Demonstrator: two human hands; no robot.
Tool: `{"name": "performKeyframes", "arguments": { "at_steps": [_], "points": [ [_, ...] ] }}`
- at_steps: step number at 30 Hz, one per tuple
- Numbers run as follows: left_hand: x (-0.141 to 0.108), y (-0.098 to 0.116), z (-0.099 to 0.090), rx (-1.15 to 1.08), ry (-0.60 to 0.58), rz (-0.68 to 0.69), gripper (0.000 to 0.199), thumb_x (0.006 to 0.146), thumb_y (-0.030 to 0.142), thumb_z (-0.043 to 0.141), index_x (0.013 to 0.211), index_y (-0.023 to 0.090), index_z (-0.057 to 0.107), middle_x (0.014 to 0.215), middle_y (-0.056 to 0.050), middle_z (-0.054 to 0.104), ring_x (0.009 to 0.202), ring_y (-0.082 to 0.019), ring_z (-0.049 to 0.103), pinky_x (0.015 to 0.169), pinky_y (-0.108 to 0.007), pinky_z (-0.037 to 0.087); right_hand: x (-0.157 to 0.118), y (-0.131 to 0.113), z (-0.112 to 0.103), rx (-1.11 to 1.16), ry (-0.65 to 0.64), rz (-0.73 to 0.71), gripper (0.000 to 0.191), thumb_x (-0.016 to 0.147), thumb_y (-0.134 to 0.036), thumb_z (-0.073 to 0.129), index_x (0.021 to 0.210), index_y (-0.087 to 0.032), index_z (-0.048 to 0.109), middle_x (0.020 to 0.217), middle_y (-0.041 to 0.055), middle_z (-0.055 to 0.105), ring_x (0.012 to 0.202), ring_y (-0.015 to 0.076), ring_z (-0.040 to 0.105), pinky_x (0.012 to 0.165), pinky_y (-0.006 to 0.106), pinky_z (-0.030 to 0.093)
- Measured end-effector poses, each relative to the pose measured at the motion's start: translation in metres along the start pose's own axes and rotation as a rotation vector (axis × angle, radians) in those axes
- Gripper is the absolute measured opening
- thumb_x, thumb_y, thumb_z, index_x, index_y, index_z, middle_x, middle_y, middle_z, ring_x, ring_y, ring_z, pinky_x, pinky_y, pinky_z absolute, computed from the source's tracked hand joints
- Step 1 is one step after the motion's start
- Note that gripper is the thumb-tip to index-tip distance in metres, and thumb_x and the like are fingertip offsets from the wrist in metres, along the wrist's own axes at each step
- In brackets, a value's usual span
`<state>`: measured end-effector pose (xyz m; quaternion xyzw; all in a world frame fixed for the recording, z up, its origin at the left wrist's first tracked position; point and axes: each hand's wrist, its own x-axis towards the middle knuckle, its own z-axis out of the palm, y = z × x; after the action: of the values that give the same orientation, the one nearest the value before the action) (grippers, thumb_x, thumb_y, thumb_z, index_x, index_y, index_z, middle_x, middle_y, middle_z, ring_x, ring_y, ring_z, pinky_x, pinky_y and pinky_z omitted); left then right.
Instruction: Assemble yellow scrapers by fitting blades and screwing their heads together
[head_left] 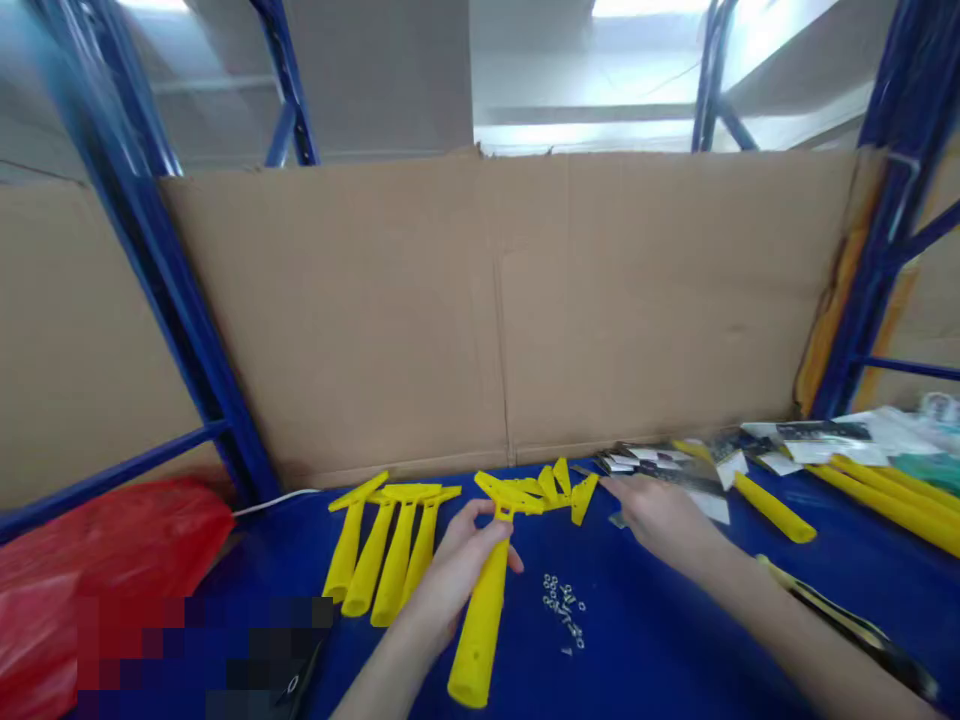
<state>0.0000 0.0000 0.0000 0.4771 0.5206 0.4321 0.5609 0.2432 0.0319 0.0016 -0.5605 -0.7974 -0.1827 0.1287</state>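
My left hand is wrapped round a yellow T-shaped handle, its crosspiece pointing away from me and its round end toward me. Several similar yellow handles lie side by side to the left. My right hand reaches to the back, beside small yellow triangular plates; its fingertips are bent near a small metallic piece, and whether they hold it is too small to tell. A scatter of small metal nuts and screws lies on the blue surface between my arms.
Printed cards and yellow tubes lie at the right, with a black and cream tool nearer me. Red plastic is at the left. A cardboard wall and blue posts stand behind.
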Motion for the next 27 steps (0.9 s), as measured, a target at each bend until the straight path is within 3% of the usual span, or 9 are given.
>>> {"name": "performKeyframes", "arguments": {
  "at_steps": [3,6,8,11,16,19,23,27],
  "points": [
    [0.003,-0.001,0.008,-0.064,-0.073,-0.02,0.031,0.079,0.032,0.05,0.104,0.023,0.034,0.055,0.003,0.063,0.029,-0.01,0.043,0.03,-0.017,0.033,-0.004,0.025,-0.009,0.045,0.185,0.163,0.029,0.082,-0.015,0.052,0.103,-0.02,0.072,0.087,0.0099,0.076,0.076,0.0283,0.073,0.06,0.036,0.057],
    [0.004,-0.002,0.013,-0.072,-0.128,-0.064,0.028,0.081,0.043,0.048,0.096,0.023,0.036,0.046,0.004,0.057,0.027,-0.012,0.044,0.028,-0.018,0.032,-0.008,0.036,-0.011,0.397,0.454,0.273,0.021,0.08,-0.025,0.057,0.092,-0.021,0.075,0.085,0.0065,0.078,0.074,0.0265,0.073,0.067,0.035,0.059],
    [0.002,-0.003,0.016,-0.084,-0.154,-0.084,0.029,0.081,0.046,0.047,0.095,0.022,0.038,0.045,0.003,0.057,0.027,-0.013,0.045,0.027,-0.018,0.033,-0.01,0.032,-0.009,0.672,0.561,0.278,0.018,0.078,-0.03,0.061,0.084,-0.021,0.075,0.08,0.0051,0.078,0.07,0.0241,0.074,0.067,0.033,0.06],
    [-0.002,-0.006,0.019,-0.118,-0.227,-0.092,0.03,0.083,0.039,0.046,0.106,0.019,0.039,0.055,-0.002,0.064,0.028,-0.011,0.046,0.027,-0.018,0.035,-0.011,0.008,-0.003,0.976,0.586,0.163,0.014,0.076,-0.03,0.062,0.074,-0.021,0.073,0.085,0.006,0.078,0.078,0.024,0.074,0.073,0.034,0.061],
    [-0.009,-0.011,0.024,-0.201,-0.282,-0.045,0.053,0.077,0.026,0.055,0.125,0.021,0.032,0.081,-0.006,0.069,0.04,-0.012,0.057,0.031,-0.019,0.042,-0.013,-0.037,0.004,0.999,0.493,-0.033,0.016,0.077,-0.016,0.06,0.073,-0.022,0.074,0.086,0.0049,0.078,0.075,0.02,0.074,0.073,0.03,0.061],
    [-0.013,-0.01,0.03,-0.278,-0.261,-0.016,0.045,0.077,0.027,0.057,0.117,0.019,0.039,0.081,-0.005,0.067,0.046,-0.014,0.06,0.03,-0.019,0.043,-0.017,-0.048,0.005,0.991,0.489,-0.103,0.018,0.077,-0.012,0.061,0.075,-0.022,0.075,0.091,0.0059,0.077,0.079,0.0199,0.074,0.075,0.029,0.06],
    [-0.016,-0.009,0.037,-0.349,-0.181,-0.068,0.027,0.083,0.035,0.052,0.101,0.017,0.043,0.068,-0.003,0.064,0.039,-0.012,0.055,0.027,-0.018,0.039,-0.019,-0.05,0.002,1.006,0.621,-0.056,0.017,0.077,-0.012,0.062,0.075,-0.022,0.075,0.092,0.0071,0.077,0.079,0.0203,0.074,0.076,0.029,0.06],
    [-0.017,-0.01,0.042,-0.392,-0.207,-0.077,0.03,0.084,0.042,0.053,0.098,0.018,0.044,0.066,-0.002,0.064,0.038,-0.012,0.054,0.027,-0.018,0.04,-0.021,-0.053,-0.001,1.036,0.601,-0.096,0.016,0.077,-0.012,0.062,0.074,-0.023,0.074,0.094,0.007,0.077,0.08,0.0202,0.074,0.075,0.03,0.061]
  ]
}}
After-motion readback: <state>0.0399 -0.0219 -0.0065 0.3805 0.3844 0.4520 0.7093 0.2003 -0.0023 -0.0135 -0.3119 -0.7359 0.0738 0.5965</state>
